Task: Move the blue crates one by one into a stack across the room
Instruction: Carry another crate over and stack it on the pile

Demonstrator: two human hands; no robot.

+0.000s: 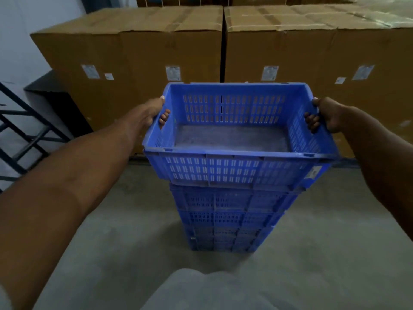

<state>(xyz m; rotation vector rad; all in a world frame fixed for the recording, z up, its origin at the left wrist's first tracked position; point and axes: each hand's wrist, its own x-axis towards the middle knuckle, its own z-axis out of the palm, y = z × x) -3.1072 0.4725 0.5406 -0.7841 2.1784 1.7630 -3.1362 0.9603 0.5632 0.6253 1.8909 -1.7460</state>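
Note:
An empty blue slotted crate [234,168] sits at the top of a stack of blue crates [228,220] on the concrete floor, straight in front of me. My left hand [152,113] grips its left handle, fingers curled through the opening and thumb on the rim. My right hand [321,115] grips the right handle the same way. The crate's dusty grey bottom is visible. Whether the top crate rests fully on the stack or hovers just above it, I cannot tell.
Two large cardboard boxes [134,59] [312,52] stand close behind the stack like a wall. A dark metal rack [20,139] stands at the left, next to a black box [51,92]. Bare concrete floor [111,220] surrounds the stack.

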